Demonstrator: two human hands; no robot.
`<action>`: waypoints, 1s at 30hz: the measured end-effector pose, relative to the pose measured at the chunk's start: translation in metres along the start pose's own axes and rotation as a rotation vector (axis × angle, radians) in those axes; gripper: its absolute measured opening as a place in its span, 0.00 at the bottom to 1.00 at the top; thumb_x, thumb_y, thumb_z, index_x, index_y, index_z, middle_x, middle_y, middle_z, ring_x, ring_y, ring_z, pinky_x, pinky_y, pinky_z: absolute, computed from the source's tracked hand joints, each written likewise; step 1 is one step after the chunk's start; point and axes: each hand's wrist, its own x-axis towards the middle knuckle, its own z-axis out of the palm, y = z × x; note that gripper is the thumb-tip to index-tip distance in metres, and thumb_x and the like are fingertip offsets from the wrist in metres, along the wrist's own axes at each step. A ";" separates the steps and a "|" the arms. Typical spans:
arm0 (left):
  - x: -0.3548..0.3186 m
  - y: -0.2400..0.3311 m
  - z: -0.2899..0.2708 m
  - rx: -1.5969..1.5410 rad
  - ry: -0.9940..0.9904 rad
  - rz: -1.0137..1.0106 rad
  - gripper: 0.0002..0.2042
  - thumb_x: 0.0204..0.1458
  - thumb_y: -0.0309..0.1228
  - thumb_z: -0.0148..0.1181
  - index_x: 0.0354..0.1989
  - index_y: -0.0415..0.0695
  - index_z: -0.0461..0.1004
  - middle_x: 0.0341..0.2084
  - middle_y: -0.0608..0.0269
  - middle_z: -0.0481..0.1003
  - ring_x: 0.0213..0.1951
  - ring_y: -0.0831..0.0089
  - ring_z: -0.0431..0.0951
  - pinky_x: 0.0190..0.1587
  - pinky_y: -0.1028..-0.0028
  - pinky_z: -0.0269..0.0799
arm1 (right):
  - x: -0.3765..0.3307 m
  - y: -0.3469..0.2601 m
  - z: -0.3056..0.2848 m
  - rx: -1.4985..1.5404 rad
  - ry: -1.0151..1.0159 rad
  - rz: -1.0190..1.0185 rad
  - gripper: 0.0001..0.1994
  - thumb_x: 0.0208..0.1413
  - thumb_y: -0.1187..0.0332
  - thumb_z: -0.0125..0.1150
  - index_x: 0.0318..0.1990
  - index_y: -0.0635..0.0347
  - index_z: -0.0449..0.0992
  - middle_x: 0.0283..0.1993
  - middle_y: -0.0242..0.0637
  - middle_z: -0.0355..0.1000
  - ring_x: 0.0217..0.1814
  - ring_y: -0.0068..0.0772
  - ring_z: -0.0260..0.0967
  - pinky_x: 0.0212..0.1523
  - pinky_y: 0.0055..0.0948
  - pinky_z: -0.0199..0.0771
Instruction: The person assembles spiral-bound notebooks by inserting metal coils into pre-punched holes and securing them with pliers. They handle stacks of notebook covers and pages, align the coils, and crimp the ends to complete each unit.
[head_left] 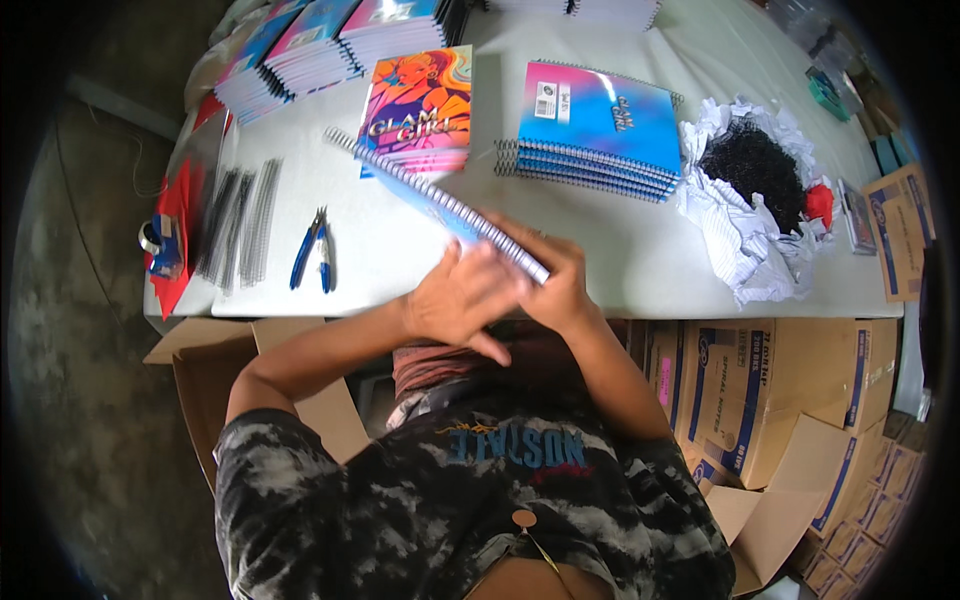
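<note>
A spiral notebook [425, 203] with a bluish cover is tilted nearly edge-on above the table's front part, its wire coil running along the upper edge. My right hand [560, 278] grips its near right end, fingers behind and thumb side toward me. Flat and slightly blurred, my left hand [462, 298] lies against the notebook's lower side close to the coil, fingers stretched out. Behind the raised notebook is another notebook [418, 100] with an orange and purple illustrated cover. A stack of blue and pink spiral notebooks [600, 125] stands to the right of it.
Blue-handled cutting pliers [312, 252] and loose wire coils [242, 225] lie at left, beside a tape roll [160, 245] on red sheets [182, 205]. Notebook piles [310, 45] line the back left. Crumpled paper [735, 255] holds black wire [755, 170] at right. Cardboard boxes [780, 390] stand below.
</note>
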 end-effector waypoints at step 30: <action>0.063 -0.051 -0.060 -1.325 0.239 -0.938 0.06 0.45 0.16 0.54 0.31 0.39 0.72 0.28 0.67 0.74 0.31 0.84 0.72 0.36 0.81 0.69 | 0.055 -0.040 -0.028 0.197 -0.011 0.566 0.09 0.37 0.84 0.65 0.28 0.67 0.72 0.29 0.37 0.74 0.31 0.19 0.72 0.33 0.19 0.72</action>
